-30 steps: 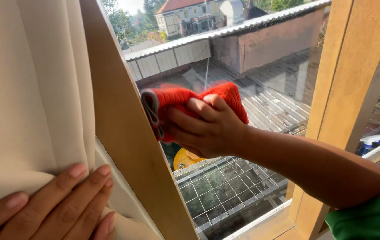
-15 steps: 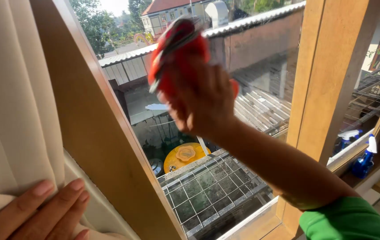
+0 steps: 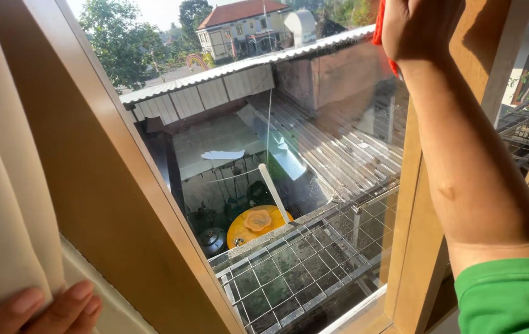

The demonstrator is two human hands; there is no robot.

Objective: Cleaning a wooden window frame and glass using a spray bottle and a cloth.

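Observation:
My right hand [image 3: 419, 28] is raised to the top of the window pane [image 3: 277, 154], pressing a red cloth [image 3: 380, 25] against the glass near the upper right corner; only a strip of the cloth shows past my fingers. My forearm runs down across the right wooden frame post [image 3: 422, 247], ending in a green sleeve [image 3: 508, 297]. My left hand [image 3: 39, 309] rests at the bottom left edge, fingers flat on the cream curtain [image 3: 5, 185], holding it back from the wooden frame [image 3: 110, 185].
Outside the glass lie corrugated roofs, a wire mesh panel [image 3: 301, 266], a yellow round object [image 3: 255, 222] and a house among trees. A second window with greenery shows at the far right.
My right hand with the red cloth has swept upward from the pane's middle to its top right. My left hand has slid toward the lower edge of view on the curtain.

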